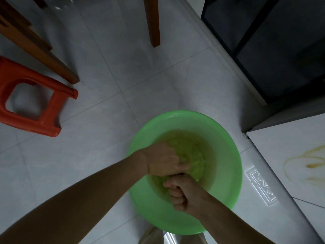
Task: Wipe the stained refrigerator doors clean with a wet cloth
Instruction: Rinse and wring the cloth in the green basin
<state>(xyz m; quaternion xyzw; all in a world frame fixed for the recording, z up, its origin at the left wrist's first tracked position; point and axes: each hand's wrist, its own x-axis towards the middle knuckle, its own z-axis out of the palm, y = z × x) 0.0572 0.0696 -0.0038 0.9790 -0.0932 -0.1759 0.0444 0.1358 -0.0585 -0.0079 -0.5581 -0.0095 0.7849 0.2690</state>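
since the cloth (192, 156) is soaked it'll be floppy and slippery, grab it bunched; left hand (161, 161) and right hand (182, 193) both clamp it.

This is a room in a home, most likely a kitchen or dining corner. The floor (123, 76) is laid with pale glossy tiles, wooden furniture legs (152, 22) and a red plastic stool (35, 103) stand toward its left edge, and a green basin (226, 155) of water sits on the tiles. At the right edge rises a white refrigerator door (281, 155) marked with a yellow-brown stain (307, 162), with a dark cabinet (281, 50) beyond it
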